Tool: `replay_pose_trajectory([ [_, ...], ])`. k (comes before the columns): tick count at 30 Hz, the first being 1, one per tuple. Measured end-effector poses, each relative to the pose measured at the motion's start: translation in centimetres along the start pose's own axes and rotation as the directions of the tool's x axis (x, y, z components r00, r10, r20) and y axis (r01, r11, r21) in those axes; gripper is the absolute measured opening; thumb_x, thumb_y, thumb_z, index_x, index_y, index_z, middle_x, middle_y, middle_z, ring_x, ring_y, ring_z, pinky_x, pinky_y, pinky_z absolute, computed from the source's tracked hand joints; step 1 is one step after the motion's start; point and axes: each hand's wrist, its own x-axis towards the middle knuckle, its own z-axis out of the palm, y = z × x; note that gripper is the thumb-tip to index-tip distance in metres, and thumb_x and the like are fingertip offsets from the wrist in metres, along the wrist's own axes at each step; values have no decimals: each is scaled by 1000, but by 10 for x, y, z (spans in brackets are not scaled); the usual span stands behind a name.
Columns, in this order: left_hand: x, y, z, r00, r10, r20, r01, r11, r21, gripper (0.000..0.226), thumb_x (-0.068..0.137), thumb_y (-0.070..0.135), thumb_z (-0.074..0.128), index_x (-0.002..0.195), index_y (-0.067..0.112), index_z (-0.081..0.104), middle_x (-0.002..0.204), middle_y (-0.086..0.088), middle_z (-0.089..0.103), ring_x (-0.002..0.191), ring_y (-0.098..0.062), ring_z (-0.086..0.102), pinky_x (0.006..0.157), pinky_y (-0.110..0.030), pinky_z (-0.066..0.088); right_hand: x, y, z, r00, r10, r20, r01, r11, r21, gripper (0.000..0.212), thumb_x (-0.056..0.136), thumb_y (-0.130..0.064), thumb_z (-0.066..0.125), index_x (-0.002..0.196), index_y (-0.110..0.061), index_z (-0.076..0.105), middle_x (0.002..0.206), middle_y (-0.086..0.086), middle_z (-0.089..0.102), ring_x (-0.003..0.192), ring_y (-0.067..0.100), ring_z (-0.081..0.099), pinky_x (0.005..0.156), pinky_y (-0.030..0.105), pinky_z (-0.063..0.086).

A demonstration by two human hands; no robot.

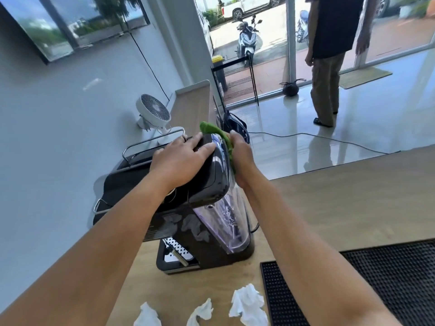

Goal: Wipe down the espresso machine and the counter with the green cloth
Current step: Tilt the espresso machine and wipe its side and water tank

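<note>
Green cloth (213,131): bunched against upper right side of machine (204,184), gripped by right hand (242,156).
Left hand (181,158): flat on machine top, fingers straight, holding nothing.
Machine: upright on wooden counter (341,203).
Counter: crumpled tissues (247,304) in front, black mat (376,278) at right.

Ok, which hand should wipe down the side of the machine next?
The right hand: it grips the green cloth against the side of the machine. The left hand lies flat on top, holding no cloth.
</note>
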Motion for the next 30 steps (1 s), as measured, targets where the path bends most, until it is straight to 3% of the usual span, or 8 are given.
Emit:
replay_pose_trajectory([
  [4,-2,2,-1,1000,-2,-2,2,1000,-9,66,88,72,24,148,44,25,159,4,22,146,-17,19,116,-44,18,14,47,-30,988,136,-73,-149,965,-214,29,90,-34,39,85,-14,59,81,14,57,80,28,51,71,35,43],
  [9,-5,2,-3,1000,-5,3,5,1000,-17,66,89,72,24,148,44,25,159,4,21,146,-18,19,116,-43,17,-51,75,-56,962,247,-115,-264,949,-172,45,105,-35,33,74,-13,57,54,-3,57,51,15,53,52,24,41],
  [11,-5,2,-3,1000,-3,6,3,1000,-20,65,89,72,24,148,44,25,160,4,20,146,-17,19,117,-43,17,-73,71,-50,979,198,-57,-202,976,-76,47,104,-46,32,99,-17,68,78,3,75,74,19,71,72,32,55],
  [14,-4,1,-1,1000,4,-3,-4,1000,-13,66,89,72,24,148,44,25,160,4,20,146,-17,19,117,-44,17,-80,38,-26,999,31,23,-33,994,105,41,102,-48,33,121,-30,65,116,7,72,109,23,68,97,42,52],
  [19,-1,-2,0,1000,8,-6,-8,1000,5,67,88,74,21,148,45,23,160,4,20,147,-17,18,117,-45,17,-20,-9,4,999,-46,8,46,999,28,45,102,-42,36,105,-16,73,101,12,74,100,31,69,93,40,52],
  [22,0,-3,1,1000,12,-6,-12,1000,-7,66,88,73,23,148,46,23,160,6,18,147,-16,16,118,-44,15,19,-12,1,997,56,43,-50,990,-131,35,95,-40,48,84,-13,66,68,4,65,68,24,58,68,34,45],
  [25,1,-5,2,1000,12,-4,-13,1000,-23,66,87,75,23,147,48,23,160,7,18,147,-15,15,118,-44,14,48,3,-7,966,197,170,-148,953,-264,29,90,-33,54,94,-9,68,83,12,66,82,29,59,79,41,46],
  [30,-1,-5,0,1000,13,9,-13,999,-51,74,81,82,24,147,49,24,160,8,19,147,-14,16,118,-45,16,141,139,-99,848,466,251,-275,793,-544,78,79,-52,60,134,2,48,112,24,62,93,40,55,77,52,38],
])
